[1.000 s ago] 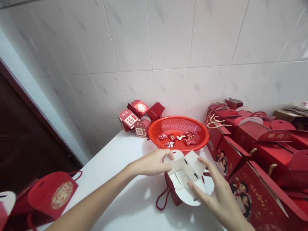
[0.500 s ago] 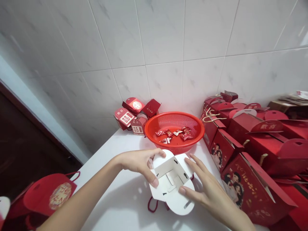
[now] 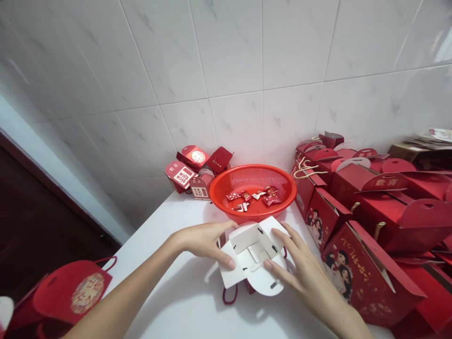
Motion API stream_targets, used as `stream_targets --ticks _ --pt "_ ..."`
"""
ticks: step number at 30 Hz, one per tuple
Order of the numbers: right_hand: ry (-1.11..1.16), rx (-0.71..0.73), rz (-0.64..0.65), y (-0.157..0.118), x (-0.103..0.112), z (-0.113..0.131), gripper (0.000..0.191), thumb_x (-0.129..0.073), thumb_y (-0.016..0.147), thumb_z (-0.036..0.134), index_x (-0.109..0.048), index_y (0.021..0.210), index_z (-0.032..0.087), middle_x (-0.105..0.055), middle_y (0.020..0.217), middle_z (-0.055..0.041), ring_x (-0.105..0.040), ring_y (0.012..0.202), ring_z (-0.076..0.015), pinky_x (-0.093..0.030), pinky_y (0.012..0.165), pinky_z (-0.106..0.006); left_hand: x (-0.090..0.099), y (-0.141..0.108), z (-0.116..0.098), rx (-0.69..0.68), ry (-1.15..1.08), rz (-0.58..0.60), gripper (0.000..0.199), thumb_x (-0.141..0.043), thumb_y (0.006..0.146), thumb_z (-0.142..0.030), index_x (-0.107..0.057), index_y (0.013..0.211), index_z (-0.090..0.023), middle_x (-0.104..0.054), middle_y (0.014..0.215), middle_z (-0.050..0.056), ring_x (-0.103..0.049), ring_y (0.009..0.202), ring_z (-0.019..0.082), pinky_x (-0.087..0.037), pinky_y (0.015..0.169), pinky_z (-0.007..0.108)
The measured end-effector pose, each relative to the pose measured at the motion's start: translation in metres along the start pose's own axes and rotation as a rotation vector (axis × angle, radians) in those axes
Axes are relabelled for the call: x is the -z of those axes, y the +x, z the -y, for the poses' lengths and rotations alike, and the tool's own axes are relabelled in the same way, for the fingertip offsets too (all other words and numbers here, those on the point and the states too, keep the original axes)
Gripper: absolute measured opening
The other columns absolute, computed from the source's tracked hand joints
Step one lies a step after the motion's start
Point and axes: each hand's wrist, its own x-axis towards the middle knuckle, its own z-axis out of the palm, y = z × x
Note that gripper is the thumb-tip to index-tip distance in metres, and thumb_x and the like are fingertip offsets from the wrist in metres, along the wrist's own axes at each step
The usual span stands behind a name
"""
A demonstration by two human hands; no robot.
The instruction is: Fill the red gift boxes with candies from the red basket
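Observation:
Between my hands is a small cardboard gift box (image 3: 263,278), its flaps spread open and its white inside facing up. A dark red cord loop (image 3: 230,295) hangs out at its near left side. My left hand (image 3: 208,242) grips the left flap, thumb on the white inside and fingers hidden behind. My right hand (image 3: 294,259) holds the right side, with the thumb on the near flap and the fingers on the far right flap. Just beyond the box stands a red plastic colander (image 3: 252,172) with several wrapped candies (image 3: 271,200) in it.
Several small red boxes (image 3: 197,175) are piled left of the colander against the tiled wall (image 3: 233,52). Many larger red gift boxes (image 3: 363,278) crowd the right side of the white table (image 3: 158,273). Another red box (image 3: 67,292) is at the lower left.
The box has turned and tilted slightly in my hands, its near flap rising and its far flap folding away from view. Both hands keep their hold. The view has shifted slightly.

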Motion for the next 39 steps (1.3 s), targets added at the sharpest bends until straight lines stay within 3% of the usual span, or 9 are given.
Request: stream_targets --ticks 3,8,14,21,27,30,33,36,39 --pt "-0.006 0.013 -0.059 0.001 -0.002 -0.002 0.054 -0.055 0.094 0.054 -0.054 0.138 0.022 -0.037 0.158 -0.0150 -0.050 0.136 -0.0335 -0.056 0.099 -0.044 0.006 -0.002 -0.009 -0.052 0.075 -0.116 0.064 -0.076 0.071 -0.057 -0.060 0.122 -0.023 -0.067 0.105 0.006 -0.062 0.092 0.024 -0.044 0.071 0.028" --pt "0.001 0.075 -0.090 0.001 -0.004 -0.002 0.050 -0.055 0.094 0.054 -0.056 0.134 0.023 -0.035 0.158 -0.0157 -0.042 0.142 -0.0349 -0.049 0.107 -0.051 0.034 0.009 -0.024 -0.126 0.194 -0.263 0.036 -0.062 0.083 -0.054 -0.068 0.082 -0.018 -0.065 0.075 0.002 -0.056 0.066 0.016 -0.035 0.058 0.025" --pt "0.035 0.109 -0.081 0.000 -0.006 0.002 0.047 -0.060 0.092 0.050 -0.055 0.134 0.029 -0.034 0.159 -0.0123 -0.041 0.143 -0.0341 -0.048 0.108 -0.052 0.054 0.084 -0.038 -0.311 0.334 -0.266 0.019 -0.061 0.083 -0.031 -0.075 0.089 -0.020 -0.073 0.085 0.004 -0.065 0.076 0.019 -0.043 0.068 0.026" --pt "0.037 0.085 -0.024 0.002 -0.006 0.005 0.048 -0.062 0.090 0.047 -0.058 0.132 0.025 -0.033 0.159 -0.0152 -0.040 0.144 -0.0353 -0.046 0.109 -0.052 0.047 0.183 -0.059 -0.233 0.449 -0.135 0.058 -0.077 0.068 -0.037 -0.068 0.124 -0.027 -0.057 0.143 0.009 -0.055 0.126 0.035 -0.047 0.097 0.039" --pt "-0.003 0.068 0.025 0.005 -0.011 0.003 0.051 -0.066 0.088 0.042 -0.057 0.135 0.024 -0.032 0.160 -0.0157 -0.040 0.144 -0.0364 -0.045 0.110 -0.051 0.047 0.222 -0.066 -0.176 0.472 -0.070 0.077 -0.082 0.060 -0.037 -0.062 0.133 -0.023 -0.035 0.159 0.016 -0.042 0.137 0.043 -0.043 0.105 0.050" --pt "-0.001 0.066 0.040 0.005 -0.012 0.000 0.055 -0.068 0.087 0.043 -0.056 0.137 0.023 -0.034 0.159 -0.0168 -0.040 0.144 -0.0369 -0.045 0.110 -0.049 0.050 0.228 -0.058 -0.170 0.466 -0.042 0.065 -0.082 0.058 -0.036 -0.069 0.120 -0.025 -0.054 0.146 0.013 -0.052 0.127 0.039 -0.047 0.100 0.045" --pt "0.029 0.041 0.082 0.005 -0.010 0.002 0.055 -0.066 0.088 0.044 -0.056 0.137 0.023 -0.031 0.160 -0.0174 -0.037 0.145 -0.0376 -0.042 0.112 -0.052 0.054 0.228 -0.042 -0.105 0.438 -0.006 0.047 -0.084 0.052 -0.033 -0.074 0.097 -0.023 -0.073 0.107 0.008 -0.066 0.097 0.031 -0.054 0.081 0.037" --pt "0.077 -0.001 0.128 0.005 -0.007 0.006 0.052 -0.063 0.089 0.042 -0.055 0.137 0.023 -0.032 0.159 -0.0176 -0.038 0.145 -0.0365 -0.040 0.113 -0.053 0.059 0.219 -0.022 -0.035 0.380 -0.010 0.037 -0.084 0.047 -0.026 -0.073 0.082 -0.020 -0.072 0.076 0.002 -0.066 0.074 0.024 -0.053 0.068 0.031" --pt "0.117 -0.018 0.152 0.005 -0.005 0.009 0.052 -0.061 0.090 0.043 -0.054 0.138 0.024 -0.032 0.158 -0.0166 -0.037 0.145 -0.0347 -0.040 0.114 -0.051 0.066 0.202 -0.003 -0.035 0.286 -0.085 0.032 -0.083 0.048 -0.020 -0.071 0.078 -0.019 -0.069 0.069 0.001 -0.064 0.069 0.022 -0.050 0.064 0.027"
